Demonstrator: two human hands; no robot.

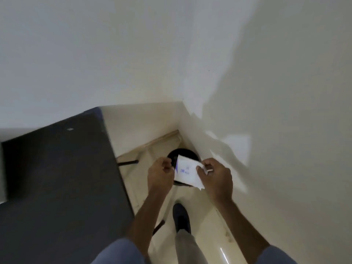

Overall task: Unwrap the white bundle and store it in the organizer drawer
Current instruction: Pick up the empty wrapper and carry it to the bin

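A person stands in a corner of the room and holds a white wrapper [187,173] with blue print out in front. The right hand [216,177] pinches the right edge of the wrapper between thumb and fingers. The left hand [159,173] is curled shut at the wrapper's left edge — it looks like it grips that edge, but the touch is hard to see. The wrapper hangs in the air, right above a round black bin [182,155] on the pale floor [205,221]. A dark table [57,178] stands to the left of the wrapper. Below the wrapper — one dark shoe [181,218] on the floor.
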